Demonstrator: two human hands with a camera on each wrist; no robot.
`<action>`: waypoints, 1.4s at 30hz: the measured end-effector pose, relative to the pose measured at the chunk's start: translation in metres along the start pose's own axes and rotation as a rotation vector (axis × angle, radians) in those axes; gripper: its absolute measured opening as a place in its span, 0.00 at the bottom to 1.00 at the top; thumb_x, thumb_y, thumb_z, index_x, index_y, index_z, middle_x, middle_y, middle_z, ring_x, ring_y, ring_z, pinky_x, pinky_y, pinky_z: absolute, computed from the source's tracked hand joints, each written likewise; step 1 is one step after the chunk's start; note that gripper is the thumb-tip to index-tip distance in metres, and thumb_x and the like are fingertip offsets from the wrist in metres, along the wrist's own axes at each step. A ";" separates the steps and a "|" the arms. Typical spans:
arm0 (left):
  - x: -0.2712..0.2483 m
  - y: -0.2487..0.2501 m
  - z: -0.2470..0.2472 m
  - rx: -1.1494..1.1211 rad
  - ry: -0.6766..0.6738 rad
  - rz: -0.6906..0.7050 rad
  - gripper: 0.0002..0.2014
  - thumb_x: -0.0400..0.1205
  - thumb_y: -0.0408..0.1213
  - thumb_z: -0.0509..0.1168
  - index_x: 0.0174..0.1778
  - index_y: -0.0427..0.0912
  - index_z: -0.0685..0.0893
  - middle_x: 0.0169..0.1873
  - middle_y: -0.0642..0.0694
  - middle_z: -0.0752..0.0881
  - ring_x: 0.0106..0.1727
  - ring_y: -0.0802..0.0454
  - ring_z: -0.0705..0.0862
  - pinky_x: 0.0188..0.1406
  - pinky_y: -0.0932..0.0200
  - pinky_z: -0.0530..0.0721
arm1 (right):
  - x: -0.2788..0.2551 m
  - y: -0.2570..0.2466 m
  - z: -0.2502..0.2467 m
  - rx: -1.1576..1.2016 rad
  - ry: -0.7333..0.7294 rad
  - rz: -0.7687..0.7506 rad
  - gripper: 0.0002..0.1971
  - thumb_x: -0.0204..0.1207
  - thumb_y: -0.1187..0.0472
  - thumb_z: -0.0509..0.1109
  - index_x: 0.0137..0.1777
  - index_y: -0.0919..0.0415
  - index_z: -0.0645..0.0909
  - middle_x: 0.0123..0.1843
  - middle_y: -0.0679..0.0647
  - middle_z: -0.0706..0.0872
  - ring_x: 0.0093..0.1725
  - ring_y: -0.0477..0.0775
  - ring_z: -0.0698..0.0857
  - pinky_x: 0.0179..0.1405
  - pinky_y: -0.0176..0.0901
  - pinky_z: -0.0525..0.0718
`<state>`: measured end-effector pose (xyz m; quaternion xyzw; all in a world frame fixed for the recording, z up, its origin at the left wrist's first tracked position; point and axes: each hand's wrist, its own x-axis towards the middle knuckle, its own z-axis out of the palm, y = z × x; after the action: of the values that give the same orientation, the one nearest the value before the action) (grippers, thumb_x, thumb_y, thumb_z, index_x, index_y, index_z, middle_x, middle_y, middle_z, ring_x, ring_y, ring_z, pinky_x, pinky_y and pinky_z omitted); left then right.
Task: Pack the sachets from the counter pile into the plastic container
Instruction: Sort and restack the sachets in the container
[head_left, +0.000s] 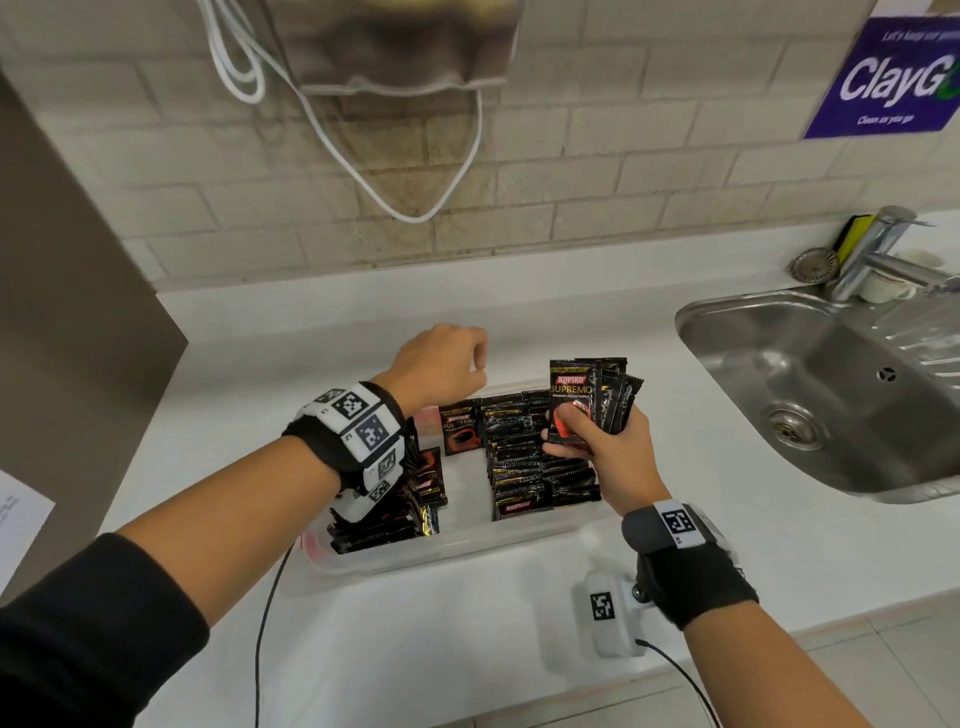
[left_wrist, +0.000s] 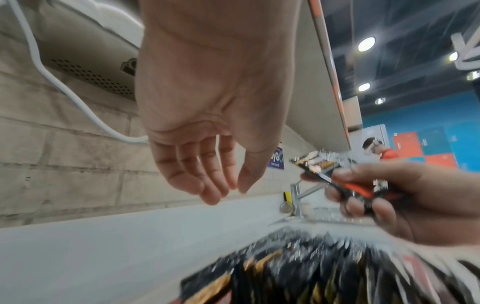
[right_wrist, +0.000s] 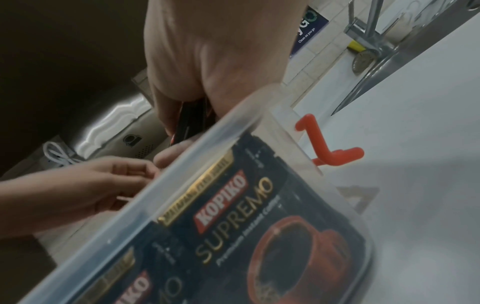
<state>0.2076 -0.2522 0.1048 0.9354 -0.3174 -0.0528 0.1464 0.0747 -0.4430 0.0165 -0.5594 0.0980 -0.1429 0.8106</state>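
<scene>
- Gripping a fanned bunch of sachets (head_left: 592, 400) in my right hand (head_left: 605, 441) above the plastic container (head_left: 467, 545).
- My left hand (head_left: 441, 366) hovers nearby — fingers loosely curled, holding nothing.

My right grip (head_left: 602, 441) holds a fanned bunch of black sachets (head_left: 589, 400) upright above the clear plastic container (head_left: 467, 545), where more sachets stand packed in rows.

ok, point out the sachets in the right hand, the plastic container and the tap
sachets (head_left: 571, 402): head view, front face of the held bunch.
plastic container (head_left: 457, 551): head view, near wall.
tap (head_left: 883, 262): head view, spout.
</scene>
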 end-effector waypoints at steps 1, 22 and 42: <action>0.001 0.004 -0.005 -0.065 0.010 0.034 0.02 0.82 0.39 0.67 0.48 0.49 0.83 0.41 0.53 0.83 0.45 0.50 0.83 0.46 0.52 0.83 | 0.000 0.000 0.000 0.006 -0.004 0.003 0.17 0.76 0.65 0.78 0.62 0.72 0.82 0.53 0.71 0.89 0.47 0.71 0.92 0.41 0.51 0.92; 0.009 0.042 -0.025 -0.648 -0.096 0.053 0.07 0.78 0.28 0.77 0.50 0.37 0.89 0.37 0.44 0.89 0.32 0.58 0.86 0.39 0.64 0.88 | -0.004 -0.009 0.003 0.102 -0.005 -0.026 0.22 0.74 0.58 0.78 0.66 0.63 0.82 0.57 0.66 0.90 0.48 0.65 0.92 0.38 0.51 0.92; -0.010 -0.027 -0.014 -0.285 -0.127 -0.140 0.06 0.75 0.33 0.79 0.42 0.43 0.89 0.36 0.45 0.91 0.28 0.60 0.85 0.34 0.66 0.79 | -0.012 -0.004 0.008 -0.074 0.084 -0.130 0.11 0.82 0.58 0.73 0.57 0.65 0.83 0.44 0.66 0.89 0.40 0.63 0.91 0.29 0.49 0.90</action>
<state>0.2180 -0.2217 0.1102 0.9197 -0.2496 -0.1665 0.2532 0.0655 -0.4328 0.0231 -0.5876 0.1004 -0.2148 0.7737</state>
